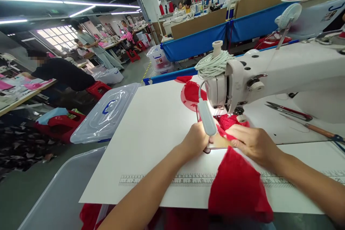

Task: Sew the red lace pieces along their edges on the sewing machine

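A white sewing machine (pixel 269 72) stands on the table, with red fabric (pixel 231 119) under its needle area. My right hand (pixel 254 143) pinches the near edge of this fabric at the right of the needle. On the other side my left hand (pixel 196 138) is closed at the fabric's left edge, its fingertips partly hidden behind a small white lamp (pixel 207 116). A wide piece of red fabric (pixel 238 187) hangs towards me over the table's front edge, across a printed ruler (pixel 188 180).
Dark-handled scissors (pixel 289 110) and a wooden-handled tool (pixel 320 130) lie at right. Red pieces (pixel 192 93) rest behind the lamp. A lidded clear box (pixel 107 111) and an open plastic bin (pixel 67 187) stand at left. Co-workers sit and stand further off.
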### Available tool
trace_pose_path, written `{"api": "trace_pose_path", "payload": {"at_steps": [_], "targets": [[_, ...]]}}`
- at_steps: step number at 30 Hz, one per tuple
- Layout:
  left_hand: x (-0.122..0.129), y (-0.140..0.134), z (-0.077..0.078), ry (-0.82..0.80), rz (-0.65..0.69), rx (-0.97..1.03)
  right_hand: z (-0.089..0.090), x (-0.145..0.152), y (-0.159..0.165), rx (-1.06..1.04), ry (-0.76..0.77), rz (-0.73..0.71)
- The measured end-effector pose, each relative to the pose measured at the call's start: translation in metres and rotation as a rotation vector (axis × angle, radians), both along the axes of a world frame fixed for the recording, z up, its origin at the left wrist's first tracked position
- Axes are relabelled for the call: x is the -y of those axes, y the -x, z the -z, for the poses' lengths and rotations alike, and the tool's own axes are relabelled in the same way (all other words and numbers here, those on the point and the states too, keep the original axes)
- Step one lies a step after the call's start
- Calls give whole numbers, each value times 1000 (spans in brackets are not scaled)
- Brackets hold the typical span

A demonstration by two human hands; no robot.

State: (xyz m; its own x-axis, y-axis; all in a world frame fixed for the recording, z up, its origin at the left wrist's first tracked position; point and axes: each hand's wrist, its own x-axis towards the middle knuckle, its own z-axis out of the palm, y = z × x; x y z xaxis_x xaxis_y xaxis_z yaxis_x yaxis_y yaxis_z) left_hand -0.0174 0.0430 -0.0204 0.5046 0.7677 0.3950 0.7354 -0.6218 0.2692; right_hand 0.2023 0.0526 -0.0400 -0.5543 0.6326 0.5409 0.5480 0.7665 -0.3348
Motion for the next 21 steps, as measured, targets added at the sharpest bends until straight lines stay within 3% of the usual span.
{"api": "trace_pose_path", "payload": {"at_steps": [3, 6, 13, 21], "targets": [[-7, 3, -1, 68, -20, 58, -10, -5, 1, -146, 173, 45], [-7, -1, 0, 100, -27, 94, -14, -8, 0, -188, 194, 40], [-3, -14, 12, 123, -57, 145, -13, -5, 2, -210, 85, -19], [-10, -11, 14, 97, -34, 122, -7, -3, 0, -185, -89, 37]]}}
